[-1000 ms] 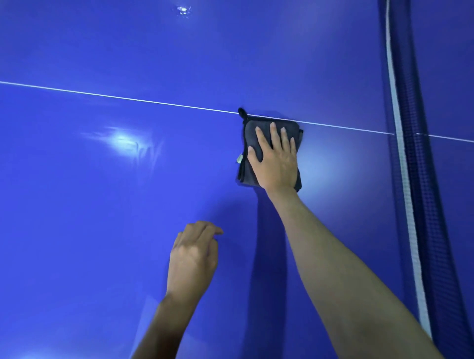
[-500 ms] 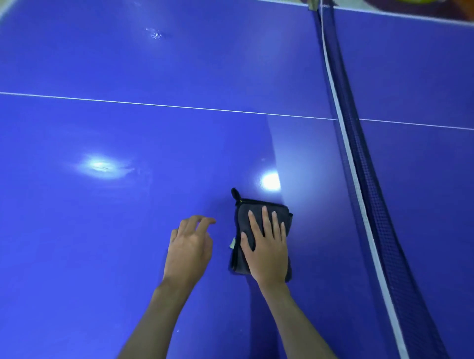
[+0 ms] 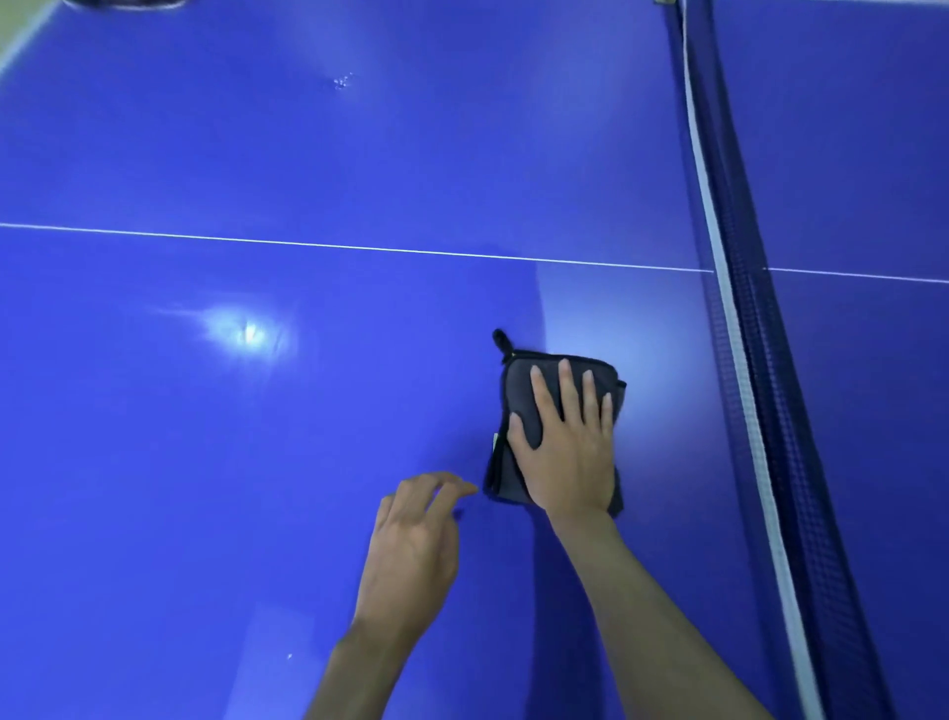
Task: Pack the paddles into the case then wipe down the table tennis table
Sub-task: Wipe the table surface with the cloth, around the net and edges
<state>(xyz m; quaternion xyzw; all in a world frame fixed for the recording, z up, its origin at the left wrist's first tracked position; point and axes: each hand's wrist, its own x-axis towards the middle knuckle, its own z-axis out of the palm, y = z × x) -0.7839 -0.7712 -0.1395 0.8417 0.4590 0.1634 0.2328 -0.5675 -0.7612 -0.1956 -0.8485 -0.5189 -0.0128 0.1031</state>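
The right hand [image 3: 567, 452] presses flat, fingers straight, on a folded dark cloth [image 3: 518, 406] lying on the blue table [image 3: 257, 488] near the net [image 3: 744, 360]. The left hand [image 3: 411, 545] hovers just beside it, fingers loosely curled, holding nothing. A blurred dark object [image 3: 123, 4] is cut off at the top edge.

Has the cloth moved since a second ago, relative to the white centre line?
Yes. The cloth, under the right hand, was touching the white line then; now it lies well short of it, nearer the person.
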